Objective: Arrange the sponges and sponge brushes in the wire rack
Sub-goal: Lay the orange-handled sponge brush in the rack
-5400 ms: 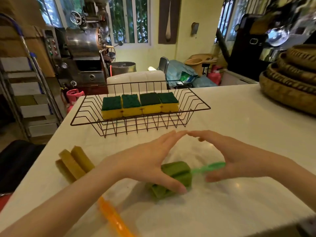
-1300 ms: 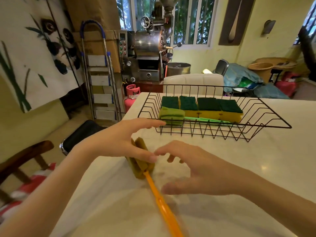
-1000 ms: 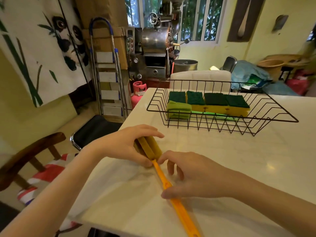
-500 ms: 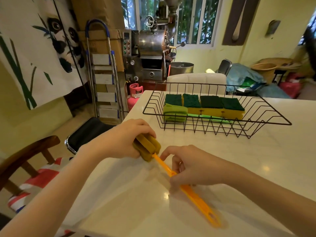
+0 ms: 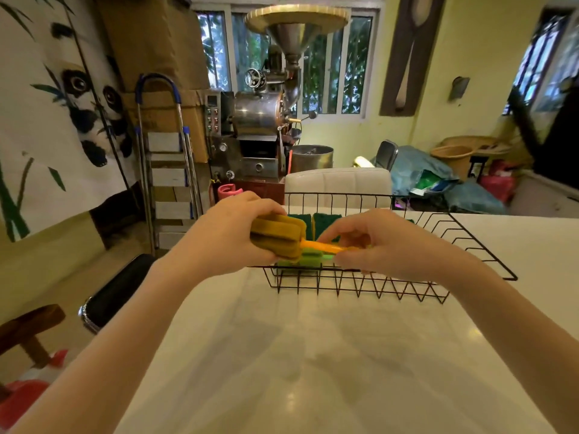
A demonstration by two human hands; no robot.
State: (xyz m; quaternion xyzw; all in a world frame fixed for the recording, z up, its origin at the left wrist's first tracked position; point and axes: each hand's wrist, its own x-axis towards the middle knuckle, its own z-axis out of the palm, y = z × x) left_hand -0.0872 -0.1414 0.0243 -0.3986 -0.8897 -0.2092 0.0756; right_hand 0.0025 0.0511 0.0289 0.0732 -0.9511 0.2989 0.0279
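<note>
The black wire rack [image 5: 463,233] stands on the white table. Both hands hold the orange sponge brush [image 5: 279,234] over the rack's left front part. My left hand [image 5: 225,242] grips its mustard sponge head. My right hand [image 5: 388,245] pinches its orange handle [image 5: 319,245]. Right under it in the rack lies the green sponge brush [image 5: 308,258]. Behind them, green-topped yellow sponges [image 5: 326,222] stand in a row, mostly hidden by my hands.
The white table [image 5: 313,355] stretches toward me. A white chair back [image 5: 338,183] stands just behind the rack. To the left are a stepladder [image 5: 169,170], a black stool [image 5: 116,289] and a metal roasting machine [image 5: 260,133].
Both hands lifted the orange sponge brush off the table and carried it forward, over the rack's front edge. The green brush went into the rack earlier.
</note>
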